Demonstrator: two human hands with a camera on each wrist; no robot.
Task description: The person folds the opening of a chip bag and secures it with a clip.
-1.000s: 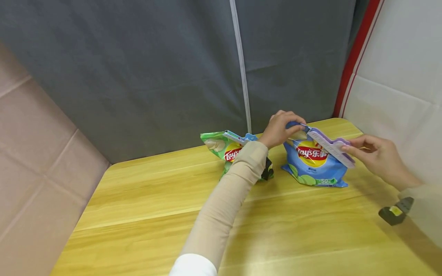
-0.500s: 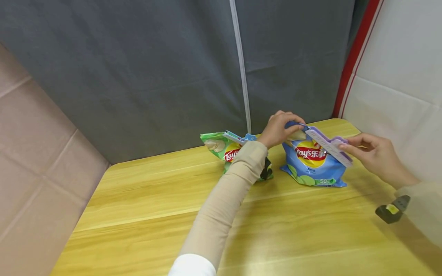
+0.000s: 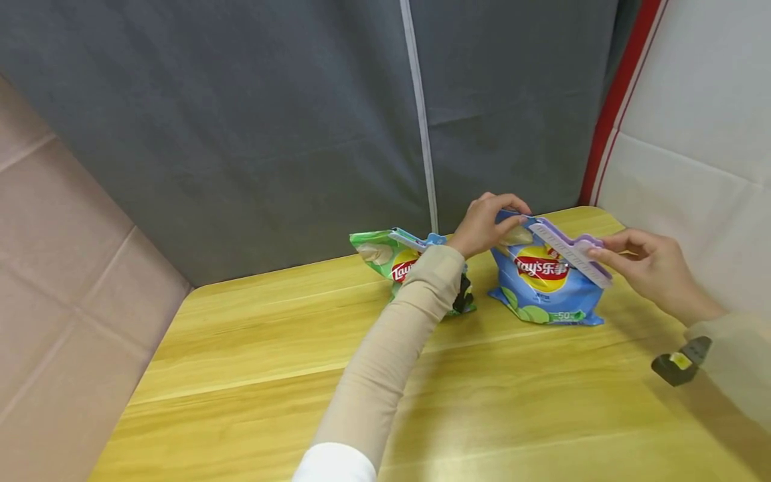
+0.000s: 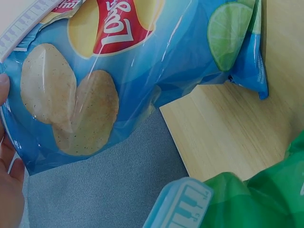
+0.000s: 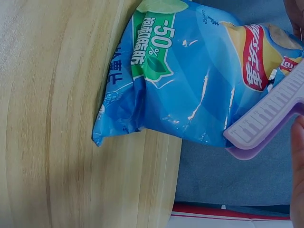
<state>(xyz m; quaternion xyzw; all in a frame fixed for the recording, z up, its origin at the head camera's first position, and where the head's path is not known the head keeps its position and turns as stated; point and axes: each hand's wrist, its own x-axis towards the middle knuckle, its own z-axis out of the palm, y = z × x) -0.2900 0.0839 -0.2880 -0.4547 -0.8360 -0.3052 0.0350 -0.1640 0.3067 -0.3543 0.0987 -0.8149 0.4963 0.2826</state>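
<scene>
A blue Lay's chip bag (image 3: 539, 288) stands at the table's back right. A purple bag clip (image 3: 569, 253) with a piano-key pattern lies slantwise across its top right side; in the right wrist view the clip (image 5: 266, 116) spans the bag's edge. My left hand (image 3: 484, 224) pinches the bag's top left corner. With thumb and fingers my right hand (image 3: 644, 264) pinches the clip's handle. In the left wrist view, only the edge of the left hand (image 4: 10, 185) shows beside the bag (image 4: 142, 80).
Left of the blue bag stands a green Lay's bag (image 3: 376, 254) with a light blue clip (image 3: 415, 241), partly behind the left forearm. A grey curtain (image 3: 271, 134) hangs behind the wooden table (image 3: 253, 361); a white panel (image 3: 711, 134) rises at the right.
My right hand and the purple clip have shifted slightly left and up along the bag. The left hand keeps its pinch on the corner, barely moving.
</scene>
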